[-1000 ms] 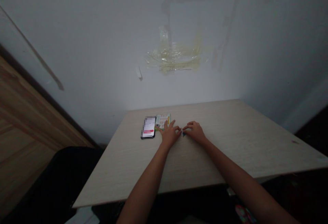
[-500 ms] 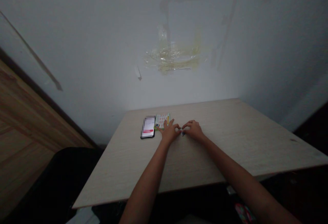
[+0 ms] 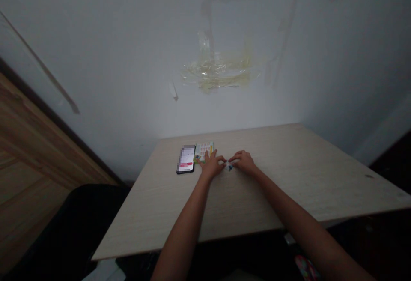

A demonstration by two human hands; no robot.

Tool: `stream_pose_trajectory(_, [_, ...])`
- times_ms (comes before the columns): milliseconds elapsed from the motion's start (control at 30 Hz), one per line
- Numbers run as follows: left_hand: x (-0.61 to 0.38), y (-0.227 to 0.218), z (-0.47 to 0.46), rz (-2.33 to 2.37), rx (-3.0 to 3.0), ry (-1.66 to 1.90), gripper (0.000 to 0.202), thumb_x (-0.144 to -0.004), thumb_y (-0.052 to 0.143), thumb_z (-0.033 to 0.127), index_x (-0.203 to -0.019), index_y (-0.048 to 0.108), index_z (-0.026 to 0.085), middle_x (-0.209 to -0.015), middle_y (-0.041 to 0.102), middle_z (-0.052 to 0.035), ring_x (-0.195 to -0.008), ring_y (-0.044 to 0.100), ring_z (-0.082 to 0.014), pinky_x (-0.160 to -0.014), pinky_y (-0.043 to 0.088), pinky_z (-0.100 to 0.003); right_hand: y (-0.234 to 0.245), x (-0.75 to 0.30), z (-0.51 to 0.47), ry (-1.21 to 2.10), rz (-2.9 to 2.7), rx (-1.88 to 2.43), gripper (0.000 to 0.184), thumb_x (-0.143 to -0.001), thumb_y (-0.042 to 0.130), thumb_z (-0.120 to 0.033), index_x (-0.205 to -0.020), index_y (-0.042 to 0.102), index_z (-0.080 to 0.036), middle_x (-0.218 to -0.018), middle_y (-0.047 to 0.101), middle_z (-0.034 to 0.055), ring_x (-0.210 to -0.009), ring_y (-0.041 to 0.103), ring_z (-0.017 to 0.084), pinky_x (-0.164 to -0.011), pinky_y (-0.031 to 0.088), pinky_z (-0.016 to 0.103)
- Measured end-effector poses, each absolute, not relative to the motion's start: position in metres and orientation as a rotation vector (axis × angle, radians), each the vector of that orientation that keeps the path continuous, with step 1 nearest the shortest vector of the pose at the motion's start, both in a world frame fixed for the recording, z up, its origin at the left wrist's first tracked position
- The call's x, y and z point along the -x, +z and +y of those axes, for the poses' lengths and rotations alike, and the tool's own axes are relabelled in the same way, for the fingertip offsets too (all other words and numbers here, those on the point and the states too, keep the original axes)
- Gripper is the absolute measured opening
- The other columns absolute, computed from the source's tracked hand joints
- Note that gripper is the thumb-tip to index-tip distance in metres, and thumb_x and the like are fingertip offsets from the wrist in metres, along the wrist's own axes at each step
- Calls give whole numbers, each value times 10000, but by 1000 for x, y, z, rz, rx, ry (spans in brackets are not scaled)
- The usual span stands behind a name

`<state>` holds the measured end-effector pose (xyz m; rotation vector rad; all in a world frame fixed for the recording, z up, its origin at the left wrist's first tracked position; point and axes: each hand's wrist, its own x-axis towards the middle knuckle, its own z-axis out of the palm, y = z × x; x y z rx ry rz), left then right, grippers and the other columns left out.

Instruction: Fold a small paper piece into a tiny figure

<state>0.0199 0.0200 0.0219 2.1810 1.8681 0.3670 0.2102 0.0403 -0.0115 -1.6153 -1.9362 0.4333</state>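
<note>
Between the fingertips of both hands is a small, flat white-and-blue piece [image 3: 229, 167], low over the table or lying on it; its kind is too small to make out. My left hand [image 3: 212, 163] pinches its left side with thumb and index finger. The other left fingers are spread over a printed card or booklet [image 3: 208, 146] with coloured markings. From the right, my right hand [image 3: 243, 162] pinches the same piece, fingers bent and close together. Part of the piece is hidden behind the fingertips.
Left of the printed card lies a phone [image 3: 186, 159] with its screen lit and partly blurred out. The pale wooden table [image 3: 289, 165] meets a wall [image 3: 135, 58] carrying strips of clear tape [image 3: 218, 73]. A dark chair-like shape [image 3: 86, 212] stands at the left.
The small piece shows more of its white and blue surface below the fingertips than before. Both hands stay in nearly the same place.
</note>
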Motion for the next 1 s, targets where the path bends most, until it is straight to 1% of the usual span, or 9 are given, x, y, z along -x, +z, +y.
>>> stream_pose_trajectory(200, [-15, 24, 20, 1859, -2192, 312, 269, -841, 593, 509, -1094, 682, 491, -1592, 293, 63, -1477, 86, -422, -1023, 10, -805, -12, -212, 40, 409, -1999, 1568, 260, -696, 774, -216, -918, 786, -351, -1110, 666, 39, -1106, 572, 233, -1009, 397, 376])
stream_pose_trajectory(400, [-12, 24, 19, 1840, -2197, 309, 282, -844, 581, 522, -1113, 665, 520, -1596, 285, 62, -1479, 61, -423, -999, -19, -818, -11, -212, 39, 431, -1975, 1581, 239, -698, 776, -221, -904, 790, -342, -1107, 668, 40, -1083, 580, 233, -995, 411, 374])
stream_pose_trajectory(600, [-10, 23, 18, 1830, -2206, 318, 282, -852, 569, 515, -1118, 661, 530, -1594, 287, 67, -1480, 60, -423, -1002, -18, -817, -11, -214, 39, 455, -1957, 1594, 270, -705, 743, -203, -937, 784, -336, -1140, 653, 43, -1097, 568, 235, -997, 398, 379])
stream_pose_trajectory(767, [-9, 20, 14, 1854, -2205, 361, 294, -849, 567, 533, -1130, 654, 533, -1582, 312, 66, -1485, 65, -400, -1032, -17, -791, -15, -214, 35, 448, -1908, 1575, 301, -704, 718, -216, -993, 774, -276, -1118, 651, 69, -1086, 562, 236, -972, 412, 360])
stream_pose_trajectory(900, [-11, 18, 9, 1902, -2235, 446, 286, -846, 577, 525, -1119, 663, 520, -1550, 371, 62, -1485, 95, -371, -1064, -23, -760, -17, -213, 29, 383, -1885, 1555, 297, -718, 695, -251, -1006, 767, -240, -1084, 650, 79, -1079, 549, 240, -981, 402, 361])
stream_pose_trajectory(1000, [-13, 17, 6, 1932, -2242, 494, 274, -833, 600, 510, -1090, 689, 473, -1532, 400, 39, -1478, 126, -359, -1083, -25, -740, -18, -211, 25, 337, -1889, 1530, 251, -734, 677, -263, -964, 773, -233, -1049, 653, 78, -1073, 541, 241, -991, 386, 367])
